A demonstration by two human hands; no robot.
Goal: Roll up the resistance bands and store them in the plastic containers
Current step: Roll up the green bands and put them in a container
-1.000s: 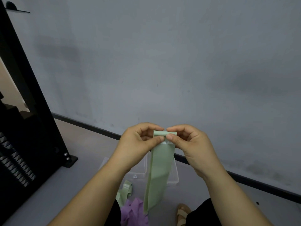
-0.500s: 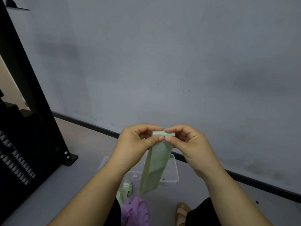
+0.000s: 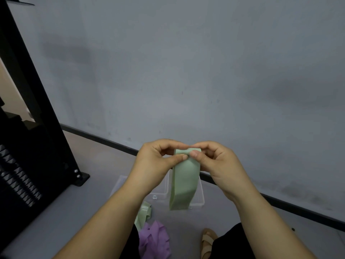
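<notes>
Now I raise both arms, my left hand [image 3: 155,161] and right hand [image 3: 216,161] pinching the green band's [image 3: 183,176] rolled top.

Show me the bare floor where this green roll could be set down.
Bare floor lies between the black frame's foot and the clear container, and again right of the container up to the baseboard. The held green band hangs over the container. Crowded: in front of the knees, where a loose green band, the purple band and a sandal lie.
</notes>
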